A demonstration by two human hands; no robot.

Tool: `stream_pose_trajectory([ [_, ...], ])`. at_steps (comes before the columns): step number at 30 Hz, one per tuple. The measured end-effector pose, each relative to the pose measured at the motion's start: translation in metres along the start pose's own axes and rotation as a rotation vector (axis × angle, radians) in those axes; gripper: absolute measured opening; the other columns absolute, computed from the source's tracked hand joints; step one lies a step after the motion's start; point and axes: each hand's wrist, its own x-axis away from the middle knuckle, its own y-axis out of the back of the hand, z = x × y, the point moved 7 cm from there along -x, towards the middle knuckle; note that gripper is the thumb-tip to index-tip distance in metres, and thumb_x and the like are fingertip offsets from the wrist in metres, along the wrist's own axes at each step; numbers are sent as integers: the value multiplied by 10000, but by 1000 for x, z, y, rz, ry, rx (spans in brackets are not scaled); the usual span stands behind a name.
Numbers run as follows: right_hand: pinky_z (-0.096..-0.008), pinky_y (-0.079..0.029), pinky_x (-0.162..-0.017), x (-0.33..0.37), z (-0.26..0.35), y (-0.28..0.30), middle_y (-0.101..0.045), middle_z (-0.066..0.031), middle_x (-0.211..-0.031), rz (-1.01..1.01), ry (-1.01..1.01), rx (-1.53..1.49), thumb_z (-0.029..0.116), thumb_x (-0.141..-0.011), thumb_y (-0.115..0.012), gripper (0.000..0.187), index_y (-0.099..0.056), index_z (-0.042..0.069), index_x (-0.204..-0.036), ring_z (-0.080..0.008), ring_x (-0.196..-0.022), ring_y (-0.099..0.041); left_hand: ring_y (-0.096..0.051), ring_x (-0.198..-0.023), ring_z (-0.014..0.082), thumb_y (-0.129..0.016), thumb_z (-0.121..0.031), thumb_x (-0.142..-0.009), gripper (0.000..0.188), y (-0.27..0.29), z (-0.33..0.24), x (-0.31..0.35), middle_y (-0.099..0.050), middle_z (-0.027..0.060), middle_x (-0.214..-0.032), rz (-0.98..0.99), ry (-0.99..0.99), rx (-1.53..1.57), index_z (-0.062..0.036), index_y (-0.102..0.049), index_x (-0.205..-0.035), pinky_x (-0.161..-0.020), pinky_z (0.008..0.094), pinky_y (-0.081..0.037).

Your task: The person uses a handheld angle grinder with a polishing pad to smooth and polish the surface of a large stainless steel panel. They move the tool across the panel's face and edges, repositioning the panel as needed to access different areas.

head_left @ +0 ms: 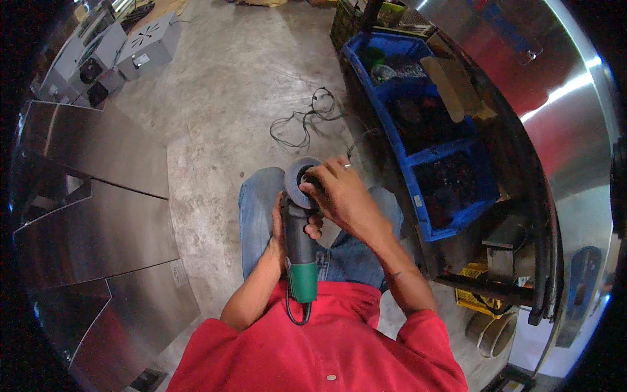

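A green and black angle grinder lies over my lap, its grey round disc facing up at the far end. My left hand is wrapped round the dark part of its body from beneath, with fingertips showing on the right side. Over the dark centre of the disc, my right hand has its fingers closed in a pinch. Whatever lies between those fingertips is hidden by the hand. The grinder's black cord loops from its near end against my red shirt.
Loose black cable is on the concrete floor ahead. A blue divided bin with dark small parts stands at right, by a shiny metal panel. Metal sheets fill the left side, with grey metal boxes beyond.
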Motion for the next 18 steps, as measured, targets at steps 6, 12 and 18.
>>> stream_pose_trajectory([
  [6, -481, -514, -981, 0, 8, 41, -719, -118, -1256, -213, 109, -153, -141, -706, -670, 502, -722, 85, -1151, -399, -1190, -588, -591, -652, 227, -512, -823, -975, 882, -4, 2, -1, -617, 136, -914, 23, 14, 16, -40, -602, -1369, -640, 391, -521],
  [12, -475, -516, -999, 4, 9, 9, -706, -151, -1199, -91, 50, -14, -79, -848, -712, 351, -722, 73, -1163, -400, -1203, -593, -584, -641, 220, -498, -827, -979, 878, -14, 6, -4, -611, 119, -904, -12, -28, -33, -50, -600, -1375, -625, 392, -518],
  [18, -513, -524, -999, 5, 8, 30, -697, -175, -1191, -131, 75, -180, 117, -927, -799, 284, -719, 42, -1188, -433, -1175, -613, -579, -631, 213, -478, -849, -974, 851, -2, 2, 1, -626, 121, -874, -29, 5, -41, -93, -636, -1332, -601, 393, -517],
])
